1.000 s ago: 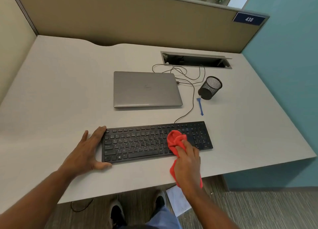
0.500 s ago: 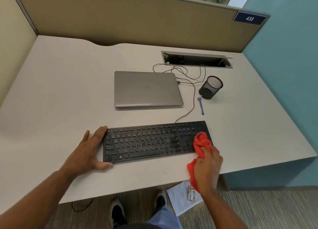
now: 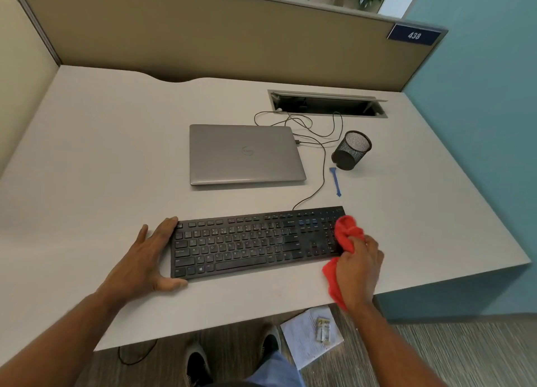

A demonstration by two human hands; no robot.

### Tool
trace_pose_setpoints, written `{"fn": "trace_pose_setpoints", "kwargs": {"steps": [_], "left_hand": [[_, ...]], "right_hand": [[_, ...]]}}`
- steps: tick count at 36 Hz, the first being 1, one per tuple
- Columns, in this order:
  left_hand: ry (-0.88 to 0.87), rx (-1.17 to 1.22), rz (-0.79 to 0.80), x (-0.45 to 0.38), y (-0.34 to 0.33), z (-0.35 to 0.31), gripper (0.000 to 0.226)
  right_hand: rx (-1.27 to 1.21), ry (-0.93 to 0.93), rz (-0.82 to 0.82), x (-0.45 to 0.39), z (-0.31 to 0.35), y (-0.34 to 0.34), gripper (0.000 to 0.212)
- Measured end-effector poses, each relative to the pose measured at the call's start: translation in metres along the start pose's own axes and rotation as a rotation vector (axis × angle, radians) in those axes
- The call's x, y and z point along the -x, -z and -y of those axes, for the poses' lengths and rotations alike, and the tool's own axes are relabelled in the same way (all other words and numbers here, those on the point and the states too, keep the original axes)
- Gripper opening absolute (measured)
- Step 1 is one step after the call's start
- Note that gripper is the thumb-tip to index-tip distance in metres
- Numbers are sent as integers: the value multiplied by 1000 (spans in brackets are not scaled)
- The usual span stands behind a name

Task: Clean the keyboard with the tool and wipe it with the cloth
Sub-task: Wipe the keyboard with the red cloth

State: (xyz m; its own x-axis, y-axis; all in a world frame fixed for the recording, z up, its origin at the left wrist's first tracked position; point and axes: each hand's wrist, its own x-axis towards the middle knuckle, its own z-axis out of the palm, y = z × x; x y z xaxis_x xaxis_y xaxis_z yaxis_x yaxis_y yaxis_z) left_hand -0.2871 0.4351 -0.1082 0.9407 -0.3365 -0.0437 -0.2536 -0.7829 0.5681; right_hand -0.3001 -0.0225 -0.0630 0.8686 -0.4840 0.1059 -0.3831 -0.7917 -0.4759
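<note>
Desk [image 3: 87,168] of pale laminate between tan partition [image 3: 203,32] and teal wall [image 3: 479,125].

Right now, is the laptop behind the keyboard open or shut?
Shut. The laptop lies flat on the desk, lid down with its logo facing up; no screen or keys show.

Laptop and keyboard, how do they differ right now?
The laptop is silver, closed and untouched; the keyboard is black, with keys exposed. It is longer and narrower than the laptop. The left hand braces the keyboard's left end, while the right hand presses a red cloth on its right end. Both lie flat on the desk.
</note>
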Motion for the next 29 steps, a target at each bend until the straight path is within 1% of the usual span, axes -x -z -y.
{"fn": "trace_pose_setpoints", "kwargs": {"steps": [3,5,9,10,11,13,14,18,19,21,23,24,26,27,29], "left_hand": [[-2,1,6,-1,0,0,141],[-4,-5,6,-1,0,-1,141],[-1,-13,8,0,0,0,141],[-2,-16,7,0,0,-1,141],[-4,-21,5,0,0,-1,141],[-9,-32,3,0,0,-2,141],[-10,-38,3,1,0,-1,140],[-8,-93,23,1,2,-1,140],[-8,-112,31,1,2,-2,140],[-13,-150,42,1,3,-3,141],[-20,-190,51,1,5,-4,142],[-27,-211,55,0,7,-4,142],[-40,-248,62,-1,9,-8,141],[-48,-264,67,-2,11,-10,141],[-74,-298,84,-5,14,-18,140]], "right_hand": [[20,-14,17,-24,6,-6,52],[39,22,47,-34,16,-13,56],[104,294,189,-54,23,-11,61],[100,303,203,-63,21,-8,61],[92,273,209,-71,19,-3,59],[54,149,212,-82,19,3,55],[37,131,209,-81,23,5,56],[-5,141,240,-51,48,-5,61],[19,186,232,-40,55,-10,62],[61,312,279,-21,67,-21,64],[77,446,386,-6,69,-29,58],[93,482,421,-3,69,-29,56],[118,484,400,-4,62,-26,56],[114,453,364,-6,57,-23,57],[96,378,358,-8,50,-20,60]]}}
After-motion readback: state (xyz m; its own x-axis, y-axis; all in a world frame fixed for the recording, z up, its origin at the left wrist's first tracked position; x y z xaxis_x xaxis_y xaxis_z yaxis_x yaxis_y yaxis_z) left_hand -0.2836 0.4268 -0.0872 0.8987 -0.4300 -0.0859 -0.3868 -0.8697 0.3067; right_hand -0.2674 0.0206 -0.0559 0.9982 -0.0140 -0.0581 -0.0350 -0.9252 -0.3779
